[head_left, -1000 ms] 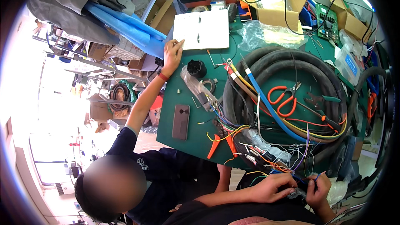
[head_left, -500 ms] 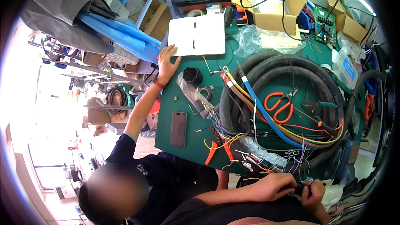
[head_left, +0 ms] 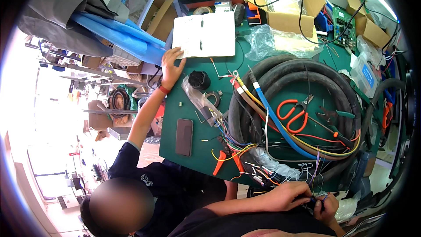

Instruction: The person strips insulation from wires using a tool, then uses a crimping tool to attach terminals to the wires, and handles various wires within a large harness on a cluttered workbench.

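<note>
Both my hands meet low at the near edge of the table. My left hand (head_left: 290,196) is closed, thumb and fingers pinching a small dark piece (head_left: 312,202) with thin wires by it. My right hand (head_left: 326,208) closes on the same piece from the other side, fingers curled. Their grip covers most of it, so its kind is not clear. Just beyond lies a bundle of thin wires with white and dark ends (head_left: 265,173), beside loose white and purple wires (head_left: 313,166).
A thick black cable coil (head_left: 280,68) fills the table's right half, with orange-handled scissors (head_left: 294,116) inside. At left are a phone (head_left: 184,137), a black roll (head_left: 199,80) and orange-handled pliers (head_left: 220,163). A co-worker's hand (head_left: 172,68) rests by an open notebook (head_left: 204,35).
The view has shifted slightly, so the table sits a little further left. My two hands have drawn slightly closer together around the dark piece. The co-worker's hand stays by the notebook.
</note>
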`<state>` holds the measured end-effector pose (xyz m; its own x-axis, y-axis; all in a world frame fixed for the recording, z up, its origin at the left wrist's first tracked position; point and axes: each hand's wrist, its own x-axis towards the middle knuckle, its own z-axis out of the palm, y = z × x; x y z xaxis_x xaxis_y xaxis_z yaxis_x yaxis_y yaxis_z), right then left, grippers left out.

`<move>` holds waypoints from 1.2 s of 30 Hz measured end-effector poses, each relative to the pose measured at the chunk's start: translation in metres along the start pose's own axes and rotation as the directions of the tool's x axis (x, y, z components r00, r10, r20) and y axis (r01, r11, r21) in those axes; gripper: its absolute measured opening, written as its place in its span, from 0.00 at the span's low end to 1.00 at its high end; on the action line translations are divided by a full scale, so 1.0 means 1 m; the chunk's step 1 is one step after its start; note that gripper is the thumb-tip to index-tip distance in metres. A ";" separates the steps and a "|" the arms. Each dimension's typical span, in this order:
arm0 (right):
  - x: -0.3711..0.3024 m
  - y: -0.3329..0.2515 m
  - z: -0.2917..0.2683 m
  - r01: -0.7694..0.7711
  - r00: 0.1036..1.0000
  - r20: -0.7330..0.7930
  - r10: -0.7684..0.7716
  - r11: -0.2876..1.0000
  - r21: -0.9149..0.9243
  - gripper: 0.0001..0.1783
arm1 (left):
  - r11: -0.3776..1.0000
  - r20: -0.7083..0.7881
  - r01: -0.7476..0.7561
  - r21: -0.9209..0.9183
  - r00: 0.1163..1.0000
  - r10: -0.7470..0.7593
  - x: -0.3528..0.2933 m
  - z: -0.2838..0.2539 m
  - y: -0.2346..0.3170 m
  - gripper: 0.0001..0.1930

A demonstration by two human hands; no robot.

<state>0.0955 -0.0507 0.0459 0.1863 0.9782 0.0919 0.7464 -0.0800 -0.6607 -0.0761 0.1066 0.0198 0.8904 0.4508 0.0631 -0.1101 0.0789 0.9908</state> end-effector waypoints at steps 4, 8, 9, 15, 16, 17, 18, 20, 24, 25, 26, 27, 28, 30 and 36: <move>0.000 0.000 0.000 0.004 1.000 0.011 -0.004 1.000 0.011 0.03 | 1.000 -0.008 -0.003 0.004 1.000 0.003 0.001 -0.001 0.002 0.10; 0.003 -0.002 0.000 0.005 1.000 -0.003 -0.005 1.000 0.018 0.02 | 1.000 -0.019 -0.020 0.020 1.000 0.020 -0.001 0.004 0.000 0.10; 0.003 -0.003 0.000 0.003 1.000 -0.010 -0.002 1.000 0.018 0.02 | 0.999 -0.020 -0.027 0.026 0.999 0.027 -0.002 0.006 -0.001 0.10; 0.003 -0.006 -0.002 0.012 1.000 -0.026 -0.013 1.000 -0.029 0.02 | 0.999 -0.024 -0.022 0.035 0.999 0.023 -0.006 0.014 0.002 0.10; 0.003 -0.006 -0.001 0.005 0.999 -0.034 -0.005 1.000 -0.021 0.02 | 0.999 -0.023 -0.007 0.033 1.000 0.008 -0.008 0.016 0.002 0.10; 0.002 -0.007 -0.001 -0.002 0.999 -0.042 0.002 1.000 -0.013 0.02 | 1.000 -0.023 0.008 0.030 1.000 -0.008 -0.009 0.019 0.003 0.09; 0.001 -0.008 -0.001 -0.009 0.999 -0.048 0.009 1.000 -0.005 0.02 | 0.999 -0.023 0.025 0.028 0.999 -0.024 -0.011 0.022 0.004 0.09; 0.002 -0.013 -0.002 -0.014 0.998 -0.055 0.015 1.000 0.011 0.02 | 1.000 -0.044 0.006 0.023 0.999 -0.005 -0.017 0.028 0.005 0.09; 0.004 -0.020 -0.009 -0.068 0.998 0.001 0.068 0.995 0.069 0.02 | 0.986 -0.135 -0.139 0.090 0.979 0.150 -0.024 0.042 0.015 0.10; 0.003 -0.015 -0.008 0.001 1.000 -0.019 0.001 0.996 0.086 0.02 | 0.985 -0.155 -0.141 0.095 0.976 0.154 -0.029 0.047 0.016 0.10; 0.002 -0.014 -0.011 -0.038 0.999 -0.001 0.039 0.995 0.097 0.01 | 0.985 -0.176 -0.140 0.100 0.972 0.156 -0.032 0.052 0.017 0.11; 0.003 -0.014 -0.010 -0.009 1.000 -0.019 0.012 0.991 0.131 0.02 | 0.984 -0.171 -0.117 0.131 0.975 0.139 -0.037 0.054 0.019 0.11; 0.002 -0.015 -0.011 -0.027 0.999 -0.018 0.031 0.986 0.162 0.03 | 0.979 -0.200 -0.120 0.166 0.968 0.152 -0.042 0.061 0.015 0.11; 0.001 -0.011 -0.010 0.014 0.998 -0.056 -0.004 0.983 0.185 0.03 | 0.963 -0.233 -0.073 0.260 0.963 0.136 -0.053 0.072 0.013 0.10; -0.018 -0.003 -0.005 0.109 0.994 -0.030 -0.104 0.964 0.243 0.04 | 0.993 -0.539 0.008 0.120 0.840 0.059 -0.075 0.120 -0.004 0.06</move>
<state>0.0933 -0.0694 0.0496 0.1268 0.9749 0.1829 0.5846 0.0755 -0.8078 -0.0898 -0.0340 0.0259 0.5039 0.8625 0.0464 -0.0498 -0.0246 0.9985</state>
